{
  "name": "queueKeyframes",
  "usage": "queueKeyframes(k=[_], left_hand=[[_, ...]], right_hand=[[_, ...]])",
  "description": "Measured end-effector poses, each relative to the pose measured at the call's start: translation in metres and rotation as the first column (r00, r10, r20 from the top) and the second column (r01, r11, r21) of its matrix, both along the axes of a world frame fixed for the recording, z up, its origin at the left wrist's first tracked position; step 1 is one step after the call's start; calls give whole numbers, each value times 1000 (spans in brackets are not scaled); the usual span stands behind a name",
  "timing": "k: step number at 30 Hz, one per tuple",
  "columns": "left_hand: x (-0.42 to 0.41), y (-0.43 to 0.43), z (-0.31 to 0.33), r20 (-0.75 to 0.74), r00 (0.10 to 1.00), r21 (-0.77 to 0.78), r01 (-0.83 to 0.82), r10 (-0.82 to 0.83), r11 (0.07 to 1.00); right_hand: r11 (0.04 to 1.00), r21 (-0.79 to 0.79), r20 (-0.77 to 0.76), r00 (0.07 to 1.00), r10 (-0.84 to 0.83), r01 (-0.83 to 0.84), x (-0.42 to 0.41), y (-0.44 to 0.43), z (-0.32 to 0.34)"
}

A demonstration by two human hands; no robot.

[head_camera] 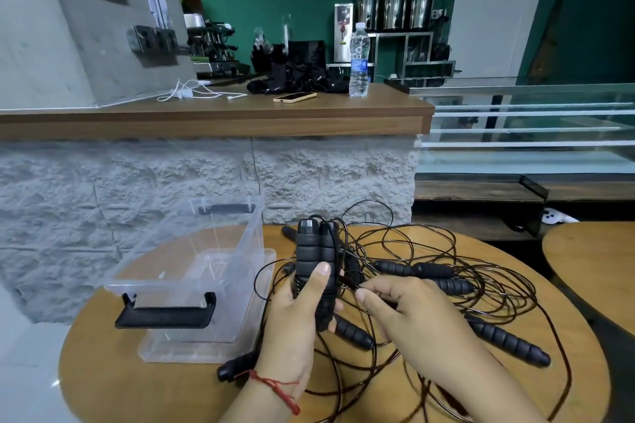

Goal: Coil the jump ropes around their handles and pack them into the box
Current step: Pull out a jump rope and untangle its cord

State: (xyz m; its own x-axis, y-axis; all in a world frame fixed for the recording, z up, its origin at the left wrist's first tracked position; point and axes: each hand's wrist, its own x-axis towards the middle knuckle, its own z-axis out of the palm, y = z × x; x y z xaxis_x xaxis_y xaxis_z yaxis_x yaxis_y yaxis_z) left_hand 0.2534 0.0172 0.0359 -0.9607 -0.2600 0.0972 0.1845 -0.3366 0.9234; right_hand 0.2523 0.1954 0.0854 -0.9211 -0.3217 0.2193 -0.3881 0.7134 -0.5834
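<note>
My left hand [299, 309] grips a pair of black ribbed jump-rope handles [315, 251], held upright side by side above the round wooden table [144, 385]. Thin black cord is wound around their lower part. My right hand [395, 306] pinches that cord just right of the handles. A clear plastic box [192, 271] with black clip handles stands open on the table to the left, with nothing visible inside. Several other black handles, such as one [508, 342] at the right, lie in a tangle of loose cord [481, 271].
A stone-faced counter with a wooden top [220, 113] rises behind the table, bearing a phone [294, 97], a water bottle [359, 60] and white cables. A second wooden table [598, 271] stands at the right. One handle [237, 365] lies near the table's front edge.
</note>
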Motion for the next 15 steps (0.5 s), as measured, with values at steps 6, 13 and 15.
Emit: queueKeyframes(k=[6, 13, 15], left_hand=[[4, -2, 7, -104, 994, -264, -50, 23, 963], [8, -4, 4, -124, 992, -545, -100, 37, 832], [7, -3, 0, -117, 991, -611, -125, 67, 782]], right_hand=[[998, 57, -111, 994, -13, 19, 13, 0, 9], [998, 52, -77, 996, -38, 42, 10, -3, 8], [996, 63, -96, 994, -59, 65, 9, -5, 7]])
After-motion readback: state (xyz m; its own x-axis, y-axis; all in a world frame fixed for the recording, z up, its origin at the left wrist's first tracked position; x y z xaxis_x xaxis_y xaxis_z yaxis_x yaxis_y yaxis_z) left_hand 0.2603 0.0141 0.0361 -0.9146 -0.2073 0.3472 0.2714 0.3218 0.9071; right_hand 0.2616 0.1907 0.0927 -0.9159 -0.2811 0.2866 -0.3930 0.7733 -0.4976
